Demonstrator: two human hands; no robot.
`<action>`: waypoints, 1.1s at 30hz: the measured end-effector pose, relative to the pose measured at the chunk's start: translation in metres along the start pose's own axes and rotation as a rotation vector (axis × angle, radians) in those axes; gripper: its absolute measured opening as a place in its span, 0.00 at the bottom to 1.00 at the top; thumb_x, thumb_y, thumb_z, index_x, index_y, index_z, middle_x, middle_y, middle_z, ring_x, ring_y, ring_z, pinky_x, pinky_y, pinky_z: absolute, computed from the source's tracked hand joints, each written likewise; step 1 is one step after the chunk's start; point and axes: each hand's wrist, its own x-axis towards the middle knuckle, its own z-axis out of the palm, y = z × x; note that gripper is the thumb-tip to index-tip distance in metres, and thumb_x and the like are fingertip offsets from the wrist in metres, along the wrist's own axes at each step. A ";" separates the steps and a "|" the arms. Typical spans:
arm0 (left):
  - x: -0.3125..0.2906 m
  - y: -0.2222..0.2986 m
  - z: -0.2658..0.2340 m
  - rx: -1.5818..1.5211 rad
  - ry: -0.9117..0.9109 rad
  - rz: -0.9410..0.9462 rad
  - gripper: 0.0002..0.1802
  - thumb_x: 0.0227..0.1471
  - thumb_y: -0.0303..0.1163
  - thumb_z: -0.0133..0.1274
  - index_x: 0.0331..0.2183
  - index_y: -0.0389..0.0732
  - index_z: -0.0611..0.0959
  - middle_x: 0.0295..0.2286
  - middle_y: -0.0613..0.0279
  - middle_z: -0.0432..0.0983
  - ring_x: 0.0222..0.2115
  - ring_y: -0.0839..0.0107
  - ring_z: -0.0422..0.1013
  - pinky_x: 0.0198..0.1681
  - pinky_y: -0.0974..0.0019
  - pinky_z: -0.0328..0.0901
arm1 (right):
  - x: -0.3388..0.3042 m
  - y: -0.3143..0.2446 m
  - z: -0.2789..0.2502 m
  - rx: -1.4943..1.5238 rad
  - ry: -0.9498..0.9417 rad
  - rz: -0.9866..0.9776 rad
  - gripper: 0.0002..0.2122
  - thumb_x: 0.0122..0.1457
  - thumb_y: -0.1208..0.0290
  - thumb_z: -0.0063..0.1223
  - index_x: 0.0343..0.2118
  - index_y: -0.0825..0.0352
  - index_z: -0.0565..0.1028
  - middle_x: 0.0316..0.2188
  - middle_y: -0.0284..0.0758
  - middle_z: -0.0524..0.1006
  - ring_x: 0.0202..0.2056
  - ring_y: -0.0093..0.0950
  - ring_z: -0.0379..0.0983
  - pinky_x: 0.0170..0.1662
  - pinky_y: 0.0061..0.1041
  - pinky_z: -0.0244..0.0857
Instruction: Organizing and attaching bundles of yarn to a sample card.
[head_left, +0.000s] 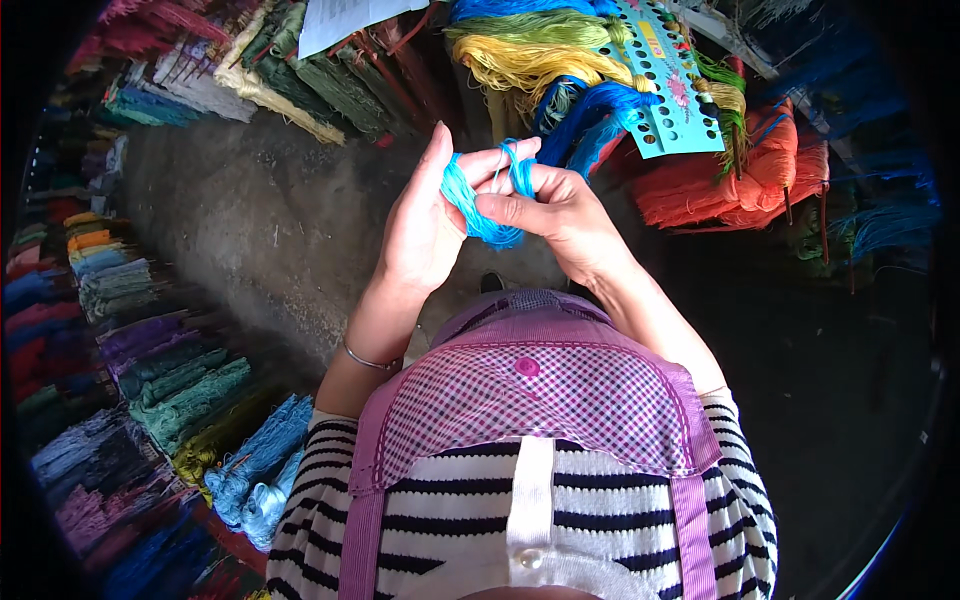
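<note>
In front of my chest, a small loop of bright blue thread [483,222] hangs between my two hands. My left hand [415,230] has the strands wound about it, its thumb pointing up and away from the loop. On the other side, my right hand [575,215] grips the strands, its thumb laid against them. A narrower part of the blue thread passes around fingers where the two hands meet. Which finger belongs to which hand there is partly hidden.
Skeins in blue, green and yellow hang from a light-blue card with holes [672,90] beyond my hands. Red-orange skeins [735,180] hang at the right. Racks of coloured skeins [190,390] line the left side, beside the grey floor [240,220]. I wear a purple checked apron [530,390].
</note>
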 end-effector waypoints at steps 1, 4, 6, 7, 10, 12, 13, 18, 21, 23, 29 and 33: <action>0.000 0.000 0.001 -0.015 -0.040 -0.007 0.40 0.62 0.54 0.26 0.52 0.24 0.67 0.50 0.49 0.69 0.49 0.69 0.67 0.54 0.65 0.59 | 0.000 -0.001 -0.001 0.000 -0.001 0.000 0.06 0.52 0.74 0.60 0.32 0.68 0.79 0.29 0.31 0.78 0.32 0.18 0.73 0.40 0.19 0.66; -0.002 -0.001 -0.012 0.044 -0.035 0.033 0.33 0.61 0.47 0.31 0.48 0.25 0.72 0.48 0.49 0.71 0.45 0.70 0.70 0.50 0.67 0.63 | -0.003 -0.005 -0.006 0.036 0.002 -0.010 0.05 0.52 0.75 0.59 0.32 0.69 0.79 0.29 0.31 0.79 0.33 0.19 0.73 0.40 0.21 0.67; -0.004 -0.002 -0.026 0.283 0.027 0.089 0.25 0.59 0.39 0.37 0.43 0.25 0.77 0.42 0.48 0.75 0.40 0.70 0.73 0.46 0.67 0.65 | -0.004 -0.007 -0.008 0.066 0.038 -0.005 0.05 0.52 0.75 0.59 0.32 0.69 0.79 0.29 0.31 0.79 0.33 0.19 0.74 0.40 0.21 0.67; -0.004 -0.002 -0.031 0.283 0.027 0.090 0.25 0.59 0.39 0.37 0.43 0.25 0.77 0.42 0.48 0.75 0.40 0.70 0.73 0.46 0.67 0.65 | -0.005 -0.008 -0.008 0.066 0.037 -0.005 0.05 0.52 0.75 0.59 0.32 0.69 0.79 0.29 0.31 0.79 0.33 0.19 0.74 0.40 0.21 0.67; -0.005 0.000 -0.032 0.460 0.067 0.122 0.24 0.59 0.39 0.40 0.40 0.25 0.79 0.40 0.48 0.76 0.40 0.67 0.74 0.46 0.66 0.67 | -0.006 -0.011 -0.007 0.106 0.056 -0.057 0.06 0.53 0.74 0.59 0.33 0.68 0.78 0.30 0.32 0.79 0.33 0.20 0.74 0.40 0.20 0.67; -0.003 0.005 -0.018 0.190 0.060 0.063 0.31 0.61 0.46 0.32 0.46 0.26 0.74 0.46 0.47 0.72 0.46 0.63 0.70 0.47 0.61 0.68 | -0.007 -0.013 -0.006 0.192 0.116 -0.058 0.08 0.53 0.71 0.60 0.34 0.68 0.78 0.31 0.31 0.78 0.33 0.20 0.74 0.41 0.19 0.66; -0.002 0.006 -0.014 0.055 0.055 0.033 0.34 0.62 0.49 0.28 0.49 0.26 0.72 0.49 0.47 0.69 0.50 0.61 0.68 0.47 0.59 0.69 | -0.005 -0.011 -0.008 0.192 0.116 -0.058 0.08 0.53 0.71 0.60 0.34 0.68 0.78 0.31 0.31 0.78 0.33 0.20 0.74 0.41 0.19 0.66; -0.003 -0.006 -0.012 0.191 -0.012 0.079 0.32 0.63 0.47 0.28 0.50 0.27 0.71 0.49 0.53 0.70 0.49 0.69 0.67 0.43 0.67 0.67 | -0.002 -0.006 -0.001 -0.087 0.005 -0.026 0.08 0.55 0.70 0.58 0.33 0.69 0.78 0.30 0.30 0.77 0.33 0.16 0.71 0.40 0.18 0.65; -0.007 -0.001 -0.023 0.546 -0.064 0.211 0.29 0.63 0.43 0.31 0.46 0.27 0.75 0.47 0.54 0.72 0.44 0.71 0.70 0.41 0.68 0.68 | -0.002 -0.005 -0.007 -0.065 0.002 -0.048 0.07 0.55 0.71 0.58 0.33 0.69 0.78 0.29 0.30 0.78 0.33 0.16 0.71 0.40 0.18 0.65; -0.008 0.003 -0.026 0.489 -0.025 0.207 0.21 0.61 0.37 0.39 0.40 0.29 0.79 0.43 0.54 0.75 0.39 0.73 0.73 0.40 0.70 0.68 | -0.003 -0.009 -0.005 -0.047 0.009 -0.061 0.07 0.55 0.71 0.58 0.33 0.69 0.78 0.29 0.30 0.78 0.33 0.16 0.72 0.40 0.18 0.65; -0.005 -0.001 -0.018 0.370 0.086 0.198 0.11 0.54 0.28 0.53 0.36 0.31 0.82 0.38 0.51 0.78 0.34 0.74 0.75 0.38 0.73 0.70 | -0.005 -0.011 -0.008 0.030 0.031 -0.078 0.09 0.55 0.73 0.58 0.38 0.70 0.78 0.32 0.33 0.79 0.36 0.19 0.74 0.43 0.21 0.67; -0.005 0.000 -0.020 0.385 0.058 0.203 0.10 0.55 0.25 0.49 0.38 0.31 0.81 0.41 0.49 0.76 0.38 0.69 0.74 0.41 0.68 0.70 | -0.003 -0.011 -0.010 0.097 0.053 -0.088 0.08 0.55 0.72 0.57 0.36 0.70 0.78 0.31 0.33 0.79 0.35 0.19 0.74 0.42 0.21 0.67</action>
